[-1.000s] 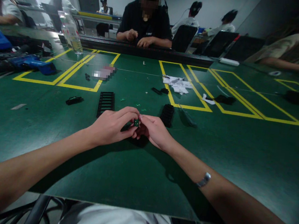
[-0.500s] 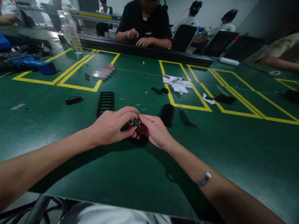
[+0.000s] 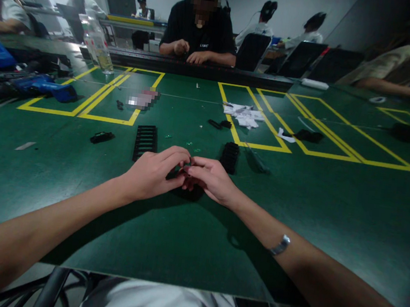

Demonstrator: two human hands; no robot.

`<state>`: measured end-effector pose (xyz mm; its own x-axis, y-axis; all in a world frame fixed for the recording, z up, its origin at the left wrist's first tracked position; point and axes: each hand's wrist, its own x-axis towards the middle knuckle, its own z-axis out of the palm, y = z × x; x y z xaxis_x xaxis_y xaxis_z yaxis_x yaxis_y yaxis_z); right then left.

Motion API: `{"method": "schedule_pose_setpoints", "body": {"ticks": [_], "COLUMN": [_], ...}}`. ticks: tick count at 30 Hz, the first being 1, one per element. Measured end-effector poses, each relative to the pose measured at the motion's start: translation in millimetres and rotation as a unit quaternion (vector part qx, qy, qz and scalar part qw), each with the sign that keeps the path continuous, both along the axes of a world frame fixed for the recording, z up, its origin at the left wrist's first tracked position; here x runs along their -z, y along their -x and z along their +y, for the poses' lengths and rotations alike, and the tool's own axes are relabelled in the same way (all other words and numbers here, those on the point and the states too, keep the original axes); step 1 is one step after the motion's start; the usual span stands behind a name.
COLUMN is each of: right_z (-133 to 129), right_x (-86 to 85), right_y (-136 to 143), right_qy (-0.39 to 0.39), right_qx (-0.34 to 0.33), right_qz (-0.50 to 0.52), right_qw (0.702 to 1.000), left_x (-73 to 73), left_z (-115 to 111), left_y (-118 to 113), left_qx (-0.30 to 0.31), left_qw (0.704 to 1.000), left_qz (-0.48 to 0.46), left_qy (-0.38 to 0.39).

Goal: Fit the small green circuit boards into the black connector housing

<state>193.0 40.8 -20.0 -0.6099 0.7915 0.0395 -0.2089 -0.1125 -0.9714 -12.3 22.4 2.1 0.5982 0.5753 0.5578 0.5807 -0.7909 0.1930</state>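
My left hand (image 3: 155, 174) and my right hand (image 3: 214, 180) meet fingertip to fingertip above the green table (image 3: 178, 240). Both are closed around something small between them, mostly hidden by the fingers. Just beyond my left hand lies a black slotted rack (image 3: 145, 141). A second black rack (image 3: 229, 157) sits beyond my right hand. Between the racks, small green pieces (image 3: 189, 144) are scattered on the table.
Left of the racks is a black part (image 3: 102, 137); farther left are blue tools (image 3: 47, 87) and bottles (image 3: 104, 57). White papers (image 3: 244, 114) and a clear bag (image 3: 258, 160) lie to the right. A person (image 3: 201, 27) sits opposite behind a black rail (image 3: 201, 70).
My right thumb has moved left over the small green piece that showed between my fingers, now covered. My left hand has hardly moved.
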Motion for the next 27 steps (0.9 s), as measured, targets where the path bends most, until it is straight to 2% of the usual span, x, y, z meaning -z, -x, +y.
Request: {"method": "schedule_pose_setpoints", "body": {"ticks": [8, 12, 15, 19, 23, 27], "right_z": [1.3, 1.0, 0.8, 0.0, -1.4, -3.4], "right_x": [2.7, 2.5, 2.5, 0.8, -2.6, -5.0], "right_y": [3.1, 2.5, 2.2, 2.7, 4.5, 6.8], "right_qy": [-0.039, -0.043, -0.045, -0.073, -0.093, -0.084], "right_qx": [0.019, 0.012, 0.018, 0.035, 0.035, 0.007], "right_qz": [-0.037, -0.034, -0.029, -0.052, -0.059, -0.063], "right_qw": [0.998, 0.998, 0.998, 0.995, 0.993, 0.994], "left_x": [-1.1, -1.2, 0.1, 5.2, 7.8, 5.0], "left_z": [0.4, 0.5, -0.4, -0.2, 2.5, 4.7], "left_y": [0.2, 0.2, -1.0, -3.1, -3.7, -3.5], "left_qx": [0.01, 0.014, 0.025, 0.037, 0.047, 0.088], "left_qw": [1.0, 0.999, 0.995, 0.976, 0.962, 0.943], "left_qz": [0.0, -0.014, -0.057, -0.132, -0.108, -0.096], "left_qy": [-0.001, 0.026, 0.073, 0.168, 0.248, 0.305]}}
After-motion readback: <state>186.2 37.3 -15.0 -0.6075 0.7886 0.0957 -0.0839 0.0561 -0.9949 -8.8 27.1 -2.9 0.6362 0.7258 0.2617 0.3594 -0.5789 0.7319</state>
